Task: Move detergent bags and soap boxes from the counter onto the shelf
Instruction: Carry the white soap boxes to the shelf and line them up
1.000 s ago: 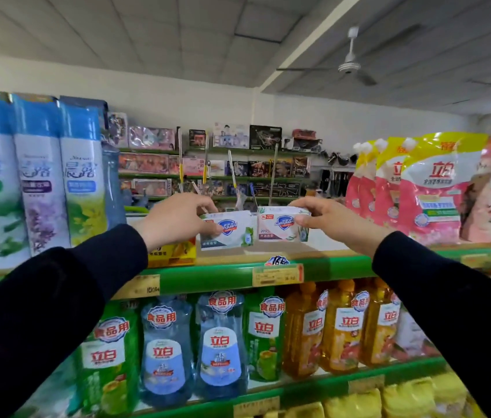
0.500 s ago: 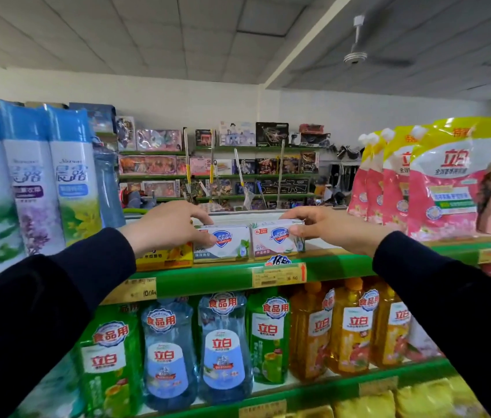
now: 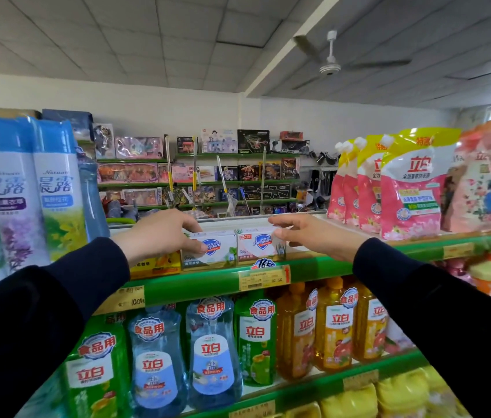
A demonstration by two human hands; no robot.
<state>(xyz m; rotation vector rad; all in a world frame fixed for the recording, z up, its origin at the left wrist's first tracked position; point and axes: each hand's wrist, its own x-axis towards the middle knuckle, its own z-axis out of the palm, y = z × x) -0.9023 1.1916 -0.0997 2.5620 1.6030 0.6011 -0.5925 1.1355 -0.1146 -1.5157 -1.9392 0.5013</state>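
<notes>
Shelves are filling the frame; centre, my left hand is gripping one soap box on the shelf, my right hand is pinching its neighbour. Next I'm letting go.

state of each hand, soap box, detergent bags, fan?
left hand: grips left soap box
right hand: fingers on right soap box
left soap box: on shelf, upright
right soap box: on shelf, upright
detergent bags: standing on shelf
fan: motion unclear

"Safeguard" on both soap boxes; price tag reads "16.50".
</notes>
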